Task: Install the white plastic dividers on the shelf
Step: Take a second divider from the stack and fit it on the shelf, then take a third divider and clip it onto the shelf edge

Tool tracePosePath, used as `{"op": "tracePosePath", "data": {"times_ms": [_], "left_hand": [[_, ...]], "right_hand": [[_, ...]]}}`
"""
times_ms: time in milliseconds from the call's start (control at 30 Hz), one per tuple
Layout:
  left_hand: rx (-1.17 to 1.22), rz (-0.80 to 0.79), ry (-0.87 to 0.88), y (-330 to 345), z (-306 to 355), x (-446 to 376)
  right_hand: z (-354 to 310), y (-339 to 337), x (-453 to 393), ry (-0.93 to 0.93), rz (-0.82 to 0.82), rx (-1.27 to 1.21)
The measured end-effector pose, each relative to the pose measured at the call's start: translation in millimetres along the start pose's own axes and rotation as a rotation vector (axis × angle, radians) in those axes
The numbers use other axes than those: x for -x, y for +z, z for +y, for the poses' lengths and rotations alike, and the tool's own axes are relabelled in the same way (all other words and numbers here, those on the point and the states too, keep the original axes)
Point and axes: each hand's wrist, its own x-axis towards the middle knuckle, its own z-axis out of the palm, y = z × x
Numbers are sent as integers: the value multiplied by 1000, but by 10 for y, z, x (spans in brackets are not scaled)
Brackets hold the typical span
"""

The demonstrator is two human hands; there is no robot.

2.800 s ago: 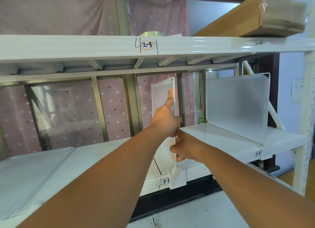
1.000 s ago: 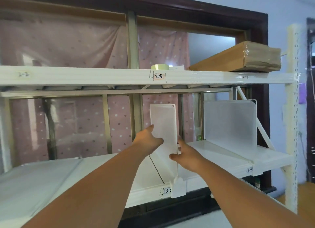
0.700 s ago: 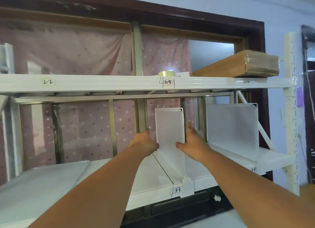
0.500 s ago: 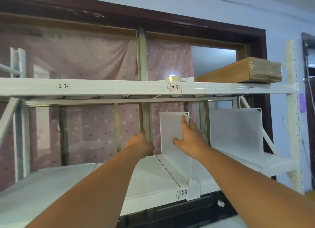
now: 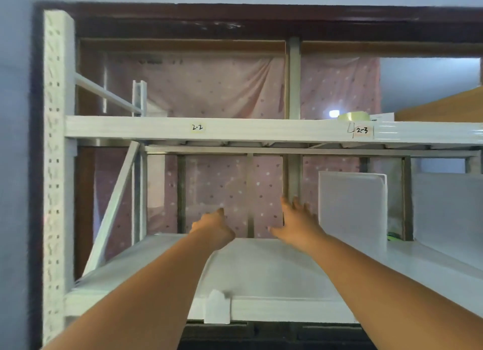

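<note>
My hands reach over the shelf (image 5: 274, 266): left hand (image 5: 213, 228) blurred, grip unclear; right hand (image 5: 295, 223) spread, empty. One divider (image 5: 351, 208) stands right; another (image 5: 449, 206) is cut off far right.

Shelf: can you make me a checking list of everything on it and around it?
Surface: white lower shelf; a flat panel seems to lie on it, too blurred to be sure.
Job's things: near divider and far divider stand upright at the right; a white clip sits on the front edge.
Clutter: tape roll and brown box on the upper shelf.
Hands: left hand and right hand reach over the lower shelf; right spread open, left unclear.
Cables: nothing seen.
Surroundings: pink dotted curtain behind; labels 2-2 and 2-3.
</note>
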Motion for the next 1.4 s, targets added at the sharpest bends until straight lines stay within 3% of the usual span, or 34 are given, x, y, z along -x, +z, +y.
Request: {"op": "tracePosePath", "data": {"times_ms": [333, 533, 667, 767, 900, 1067, 1233, 1300, 1400], "left_hand": [[-15, 105, -368, -467, -1914, 541], [-33, 148, -537, -694, -2541, 1035], [-31, 148, -560, -676, -2748, 1228], [-5, 176, -571, -664, -2807, 1298], [35, 177, -558, -625, -2815, 1282], [165, 146, -596, -486, -2724, 1143], [734, 106, -780, -465, -2505, 965], [874, 113, -753, -470, -2410, 902], [1109, 125, -568, -460, -2175, 781]], "right_hand": [[-1403, 1229, -27, -270, -369, -168], [-2120, 1631, 154, -461, -589, -185], [-2273, 1820, 230, -474, -678, -155], [-2286, 1910, 276, -502, -652, -104], [-2264, 1936, 328, -515, -478, -35], [-2258, 1891, 321, -519, -434, -78], [-2282, 1774, 320, -494, -329, -229], [-2297, 1704, 313, -503, -273, -298], [-2236, 1580, 275, -479, -229, -452]]}}
